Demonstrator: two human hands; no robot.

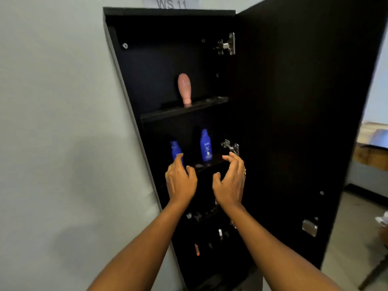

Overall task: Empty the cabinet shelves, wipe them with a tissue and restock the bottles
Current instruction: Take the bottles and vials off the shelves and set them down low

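A tall black cabinet (130, 85) hangs on the wall with its door swung open to the right. On the top shelf (168, 113) a pink bottle (184, 87) stands cap down. The middle shelf (210, 163) carries two blue bottles. My left hand (180, 181) curls its fingers around the left blue bottle (175, 150). My right hand (230, 181) hovers with spread, half-curled fingers just below and right of the right blue bottle (206, 144), holding nothing. Lower shelves hold several small bottles (220, 233), dim and hard to make out.
The open cabinet door (304, 101) stands at the right, with metal hinges (227, 45) on the cabinet's right side. A pale wall (52, 122) lies to the left. Wooden furniture (371, 152) and floor show at the far right.
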